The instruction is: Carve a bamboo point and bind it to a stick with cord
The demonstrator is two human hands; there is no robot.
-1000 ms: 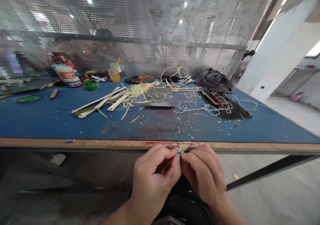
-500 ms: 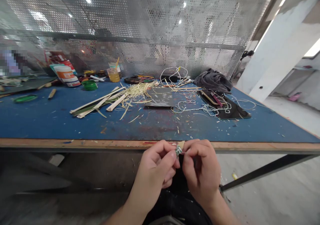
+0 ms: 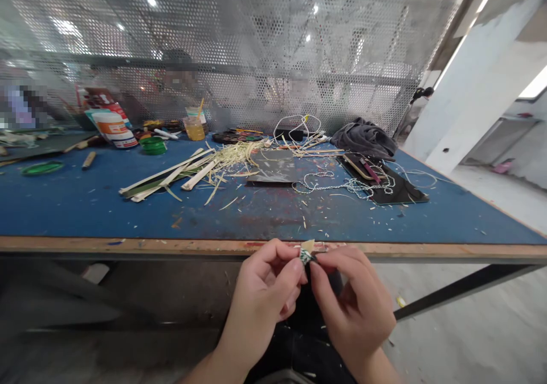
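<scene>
Just in front of the table's near edge, my left hand (image 3: 267, 295) pinches a small pale piece wrapped in green-and-white cord (image 3: 305, 255). A tan pointed tip (image 3: 308, 245) sticks up above the wrapping. My right hand (image 3: 356, 295) comes in from the other side, thumb and forefinger pinched together at the right of the wrapping. What the right fingertips hold is too small to make out; it may be a cord end. More of the same cord (image 3: 356, 187) lies in loose tangles on the table, apart from my hands.
On the blue table (image 3: 77, 213) lie split strips (image 3: 171, 173) and a heap of shavings (image 3: 237, 155). Beyond are a dark plate (image 3: 273, 167), a grey cloth (image 3: 363, 138), a black sheet (image 3: 405, 187), a jar (image 3: 194, 127) and a white bottle (image 3: 114, 127). A perforated metal screen (image 3: 239, 48) stands behind.
My right hand has turned and shifted slightly right and down, its fingers straighter, with the pinch still close to the wrapping. My left hand and the wrapped piece have stayed nearly still.
</scene>
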